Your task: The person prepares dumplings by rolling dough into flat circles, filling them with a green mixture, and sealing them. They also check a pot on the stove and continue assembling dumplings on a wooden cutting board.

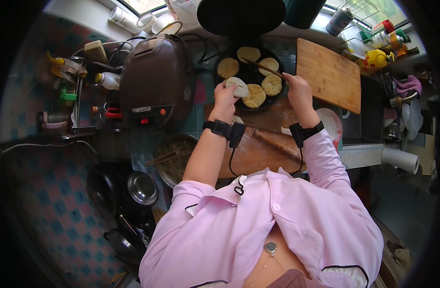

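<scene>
My left hand (223,102) pinches a pale, uncooked dough round (237,87) over the near left edge of a round dark pan (250,75). Several golden flatbreads (254,96) lie in a ring inside that pan. My right hand (299,91) is closed on chopsticks (263,67), whose tips reach across the pan toward the far flatbread (248,54). Behind the pan its dark round lid (241,17) stands raised. Both wrists carry black bands with small devices and cords.
Nearest me, a floury wooden board (244,156) holds a rolling pin (277,142). A metal bowl (193,140) with filling and chopsticks sits left of it. A brown cooker (155,77) stands left of the pan; a bamboo board (328,72) and a sink (356,128) are at right.
</scene>
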The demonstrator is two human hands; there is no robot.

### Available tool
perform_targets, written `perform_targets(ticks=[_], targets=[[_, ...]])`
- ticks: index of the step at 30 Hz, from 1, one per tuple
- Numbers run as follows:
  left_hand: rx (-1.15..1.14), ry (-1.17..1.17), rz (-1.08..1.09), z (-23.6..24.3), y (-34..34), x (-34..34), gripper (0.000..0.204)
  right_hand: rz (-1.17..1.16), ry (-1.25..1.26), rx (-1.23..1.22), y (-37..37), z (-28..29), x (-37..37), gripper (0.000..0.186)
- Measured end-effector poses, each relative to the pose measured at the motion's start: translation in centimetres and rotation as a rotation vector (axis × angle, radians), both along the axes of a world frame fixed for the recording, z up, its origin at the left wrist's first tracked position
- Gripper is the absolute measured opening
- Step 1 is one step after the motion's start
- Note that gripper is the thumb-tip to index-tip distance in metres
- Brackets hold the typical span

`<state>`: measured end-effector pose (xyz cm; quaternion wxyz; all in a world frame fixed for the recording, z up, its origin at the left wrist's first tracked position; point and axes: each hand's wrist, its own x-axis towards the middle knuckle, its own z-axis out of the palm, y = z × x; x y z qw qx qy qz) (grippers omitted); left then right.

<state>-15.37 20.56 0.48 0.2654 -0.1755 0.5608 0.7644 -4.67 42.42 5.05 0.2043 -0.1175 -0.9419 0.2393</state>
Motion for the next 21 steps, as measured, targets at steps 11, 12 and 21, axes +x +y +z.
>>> perform_targets(ticks=[11, 12, 21], targets=[[-0.804, 0.498, 0.127, -2.4, 5.5, -3.4, 0.030, -0.093, 0.032, -0.170, 1.3, 1.3, 6.0, 0.027], [-0.809, 0.519, 0.134, -1.9, 4.8, -3.0, 0.032, -0.090, 0.033, -0.182, 1.3, 0.9, 6.2, 0.027], [-0.488, 0.525, 0.164, 3.3, -3.2, 3.7, 0.027, -0.272, -0.134, -1.243, -2.0, -4.5, 3.7, 0.030]])
